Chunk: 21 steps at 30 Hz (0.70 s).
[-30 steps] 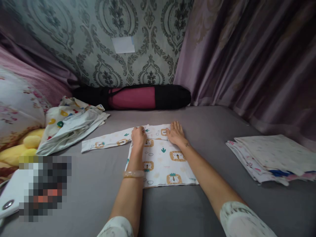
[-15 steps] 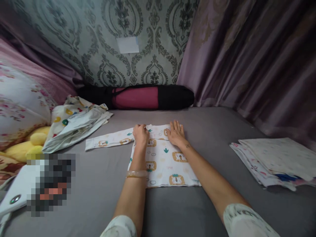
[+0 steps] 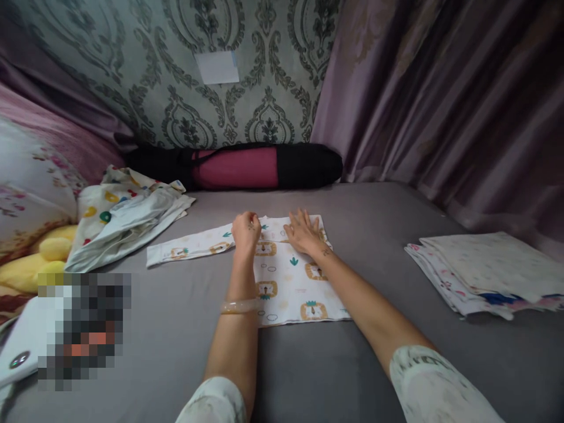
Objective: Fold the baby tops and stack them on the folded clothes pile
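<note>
A white long-sleeved shirt [image 3: 285, 288] with lion and green leaf prints lies flat on the grey sheet. One sleeve stretches out to the left; the other is folded across the top of the body. At the left shoulder my left hand [image 3: 247, 230] is closed with its fingers curled on the fabric, and the fingertips are partly hidden. My right hand [image 3: 304, 232] lies flat with spread fingers on the folded sleeve near the right shoulder.
Folded cloths [image 3: 489, 264] are stacked at the right. Crumpled clothes [image 3: 132, 217] and a yellow plush item [image 3: 35, 258] lie at the left, near a white device [image 3: 30, 329] with a blurred-out part. A black and maroon long bag [image 3: 233, 167] rests against the wall.
My right hand has slid a little left across the folded sleeve, uncovering its right end. My left hand stays at the left shoulder, now turned more knuckles-up. The view has shifted slightly.
</note>
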### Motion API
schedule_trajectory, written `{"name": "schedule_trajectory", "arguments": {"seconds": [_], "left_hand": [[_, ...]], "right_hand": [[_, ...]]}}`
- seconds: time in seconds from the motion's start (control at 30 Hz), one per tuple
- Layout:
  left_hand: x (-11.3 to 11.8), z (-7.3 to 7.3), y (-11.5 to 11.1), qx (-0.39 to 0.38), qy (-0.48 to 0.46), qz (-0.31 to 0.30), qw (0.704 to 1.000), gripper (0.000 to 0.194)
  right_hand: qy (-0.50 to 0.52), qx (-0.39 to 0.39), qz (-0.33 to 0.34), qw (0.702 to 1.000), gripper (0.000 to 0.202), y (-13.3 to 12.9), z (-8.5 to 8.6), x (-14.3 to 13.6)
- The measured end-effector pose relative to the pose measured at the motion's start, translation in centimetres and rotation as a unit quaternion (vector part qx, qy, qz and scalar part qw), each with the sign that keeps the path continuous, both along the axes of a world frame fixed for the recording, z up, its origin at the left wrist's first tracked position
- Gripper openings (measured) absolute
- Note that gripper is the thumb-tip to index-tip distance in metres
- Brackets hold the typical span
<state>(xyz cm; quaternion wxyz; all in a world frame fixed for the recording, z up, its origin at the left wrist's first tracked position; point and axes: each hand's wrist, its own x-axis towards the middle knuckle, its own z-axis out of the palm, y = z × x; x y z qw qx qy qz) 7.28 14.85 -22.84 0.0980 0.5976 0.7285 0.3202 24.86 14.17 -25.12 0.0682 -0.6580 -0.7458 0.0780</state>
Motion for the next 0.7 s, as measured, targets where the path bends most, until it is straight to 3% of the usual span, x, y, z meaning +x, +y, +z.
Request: {"name": "schedule_trajectory", "arguments": {"seconds": [0.1,0.3,0.43,0.53,0.7], "left_hand": [[-0.2,0.0,0.0,-0.013,-0.008,0.000,1.000,0.034],[-1.8,0.6,-0.2,-0.033,-0.072,0.037,0.996,0.032],[-2.7,1.0,-0.3,-0.021,-0.120,0.053,0.991,0.031],[-3.0,0.7,-0.1,-0.011,-0.139,0.053,0.989,0.031],[-3.5,-0.3,0.4,-0.013,-0.156,0.068,0.985,0.031]], "right_hand": [[-0.002,-0.008,0.034,0.999,0.057,-0.2,-0.5,-0.9],[-0.019,-0.059,0.027,0.998,0.058,0.3,-0.5,-1.3],[-0.025,-0.012,0.071,0.997,0.057,0.2,0.1,-3.0],[-0.011,-0.005,0.128,0.992,0.058,0.0,-0.3,-4.5],[-0.003,-0.038,0.133,0.990,0.060,0.1,-0.9,-5.2]]}}
